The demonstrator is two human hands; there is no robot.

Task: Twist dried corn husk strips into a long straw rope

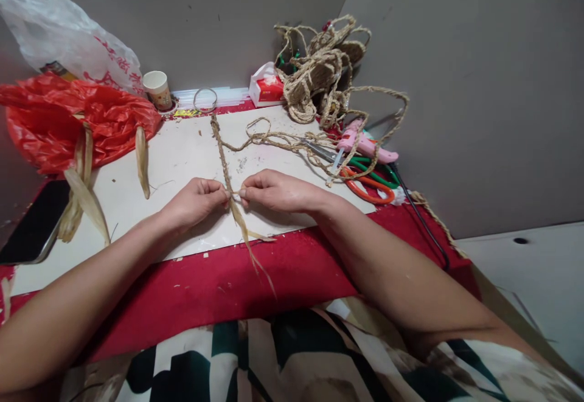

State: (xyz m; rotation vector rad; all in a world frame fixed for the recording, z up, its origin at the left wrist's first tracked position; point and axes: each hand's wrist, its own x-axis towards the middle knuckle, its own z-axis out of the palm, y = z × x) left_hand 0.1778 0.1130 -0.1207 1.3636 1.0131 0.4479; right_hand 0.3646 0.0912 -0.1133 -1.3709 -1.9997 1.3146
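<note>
A thin braided straw cord (222, 155) runs down the white board (177, 146) toward me, its loose pale husk ends (243, 228) fanning out below my hands. My left hand (198, 200) pinches a strand at the left side of the cord's lower end. Just to the right, my right hand (267, 190) is closed on a strand, with fingertips close to those of the left. A short bit of strand stretches between the two hands across the cord. Another twisted cord (274, 137) leads from the braid's upper part to the right.
Coiled straw rope (314, 73) is heaped at the back right, by a red tissue pack (270, 90), pink glue gun (365, 145) and orange-handled scissors (371, 190). Leftward are a red bag (109, 122), paper cup (157, 90), dry husks (86, 201) and black phone (34, 222).
</note>
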